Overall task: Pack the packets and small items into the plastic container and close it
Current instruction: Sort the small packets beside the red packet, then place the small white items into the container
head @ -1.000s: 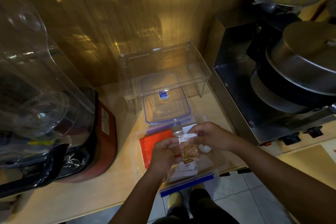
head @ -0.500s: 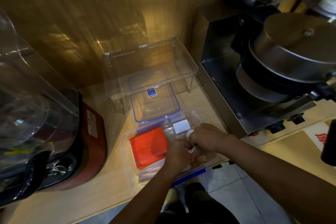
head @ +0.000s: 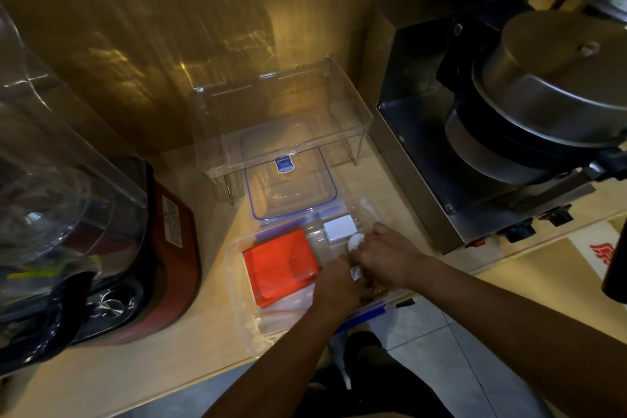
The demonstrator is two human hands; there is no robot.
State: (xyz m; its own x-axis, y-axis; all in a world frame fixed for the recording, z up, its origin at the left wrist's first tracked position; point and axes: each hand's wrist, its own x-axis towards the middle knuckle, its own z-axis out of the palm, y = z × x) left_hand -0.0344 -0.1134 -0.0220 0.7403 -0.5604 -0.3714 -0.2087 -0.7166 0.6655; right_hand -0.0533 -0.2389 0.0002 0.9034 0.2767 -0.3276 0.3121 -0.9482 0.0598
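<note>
Both hands down inside the container [head: 244, 285], which sits at the near edge of the tabletop [head: 210, 220], close to the body for easy reach. Left hand [head: 334, 285] curled over the near right corner, fingers closed on something small and pale; exactly what, hard to tell, since the hand covers it. Right hand [head: 383, 258] alongside and touching the left, fingers bent down onto a brownish packet [head: 373, 292] at the right wall, probably pressing it flat so the lid can seat later. A round white item [head: 354, 243] just at the right hand's fingertips; whether pinched or only touched cannot be told.

Red packet [head: 280, 268] laid flat along the left side of the container, taking the widest floor space. White box [head: 337, 231] tucked into the far right corner, leaving the middle free for the smaller pieces.

Lid [head: 291, 180] lying flat just beyond the container, partly under a clear rack [head: 281, 119], out of the way yet near enough to grab. Packing apparently near its end; closing not yet begun. Risk: loose pieces sitting too high and blocking the lid.
</note>
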